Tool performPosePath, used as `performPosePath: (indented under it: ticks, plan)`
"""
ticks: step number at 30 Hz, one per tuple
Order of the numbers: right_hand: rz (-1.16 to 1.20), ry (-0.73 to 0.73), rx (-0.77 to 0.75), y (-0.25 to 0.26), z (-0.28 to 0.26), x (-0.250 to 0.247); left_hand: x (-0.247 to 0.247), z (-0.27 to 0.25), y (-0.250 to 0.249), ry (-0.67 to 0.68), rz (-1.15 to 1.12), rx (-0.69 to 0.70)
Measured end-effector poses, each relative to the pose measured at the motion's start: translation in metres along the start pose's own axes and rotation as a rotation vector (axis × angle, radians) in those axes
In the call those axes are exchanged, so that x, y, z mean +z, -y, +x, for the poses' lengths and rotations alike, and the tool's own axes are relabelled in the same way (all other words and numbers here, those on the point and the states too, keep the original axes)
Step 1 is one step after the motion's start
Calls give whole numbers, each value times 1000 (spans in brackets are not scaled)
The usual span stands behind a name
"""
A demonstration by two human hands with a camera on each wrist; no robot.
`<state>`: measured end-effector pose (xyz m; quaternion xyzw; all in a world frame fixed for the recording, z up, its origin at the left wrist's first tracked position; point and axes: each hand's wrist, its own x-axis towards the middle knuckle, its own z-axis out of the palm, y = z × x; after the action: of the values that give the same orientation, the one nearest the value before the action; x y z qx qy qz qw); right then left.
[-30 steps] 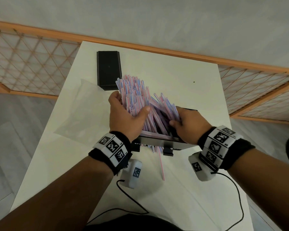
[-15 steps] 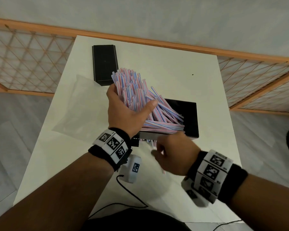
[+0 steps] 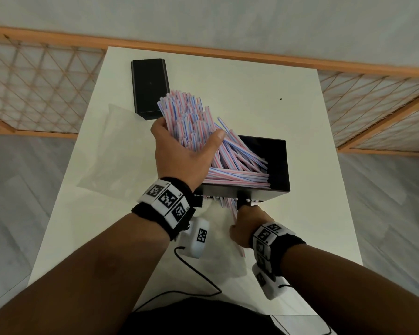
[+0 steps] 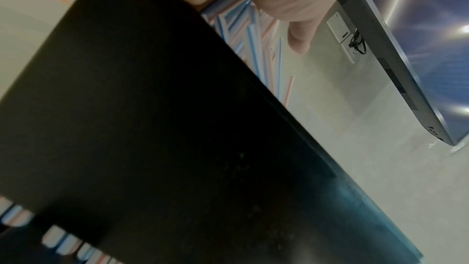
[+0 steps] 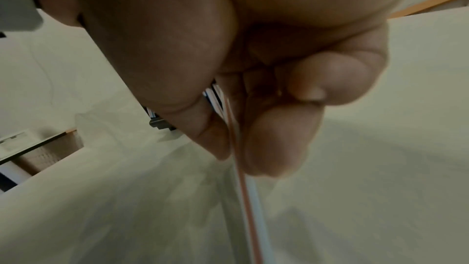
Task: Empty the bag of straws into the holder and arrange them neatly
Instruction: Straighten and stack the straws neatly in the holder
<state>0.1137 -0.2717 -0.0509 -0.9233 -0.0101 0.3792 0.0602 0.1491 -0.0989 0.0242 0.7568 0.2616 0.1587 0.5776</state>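
A thick bundle of pink-and-blue striped straws (image 3: 191,122) leans out of the black holder box (image 3: 279,165) on the white table (image 3: 300,117). My left hand (image 3: 179,151) grips the bundle, thumb across its right side; in the left wrist view the thumb (image 4: 299,27) lies against the straws (image 4: 243,33) above the holder's dark wall (image 4: 152,127). More straws lie flat inside the holder. My right hand (image 3: 246,224) is in front of the holder, pinching a single straw (image 5: 247,198) between thumb and fingers (image 5: 276,148). Several straw ends poke from the holder's front slot (image 3: 221,201).
The holder's black lid (image 3: 150,87) lies at the table's far left. An empty clear plastic bag (image 3: 111,151) lies left of the holder. Wooden lattice railings (image 3: 34,88) stand on both sides. A black cable (image 3: 198,279) runs along the near table edge.
My right hand has left the straws in the holder, dropped to the front of the box and taken a loose straw. The left hand keeps its grip on the bundle.
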Motion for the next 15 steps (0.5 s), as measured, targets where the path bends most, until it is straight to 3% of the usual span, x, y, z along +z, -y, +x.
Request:
performPosePath:
  ticks: [6,11,15]
  plan:
    - [50,-154,-71,13,11,-3,2,1,3,6,18,28]
    - [50,48,-22,2,10,2,3,3,5,-2,24,35]
    - [22,5,-34,2,14,2,3,3,6,1,28,35]
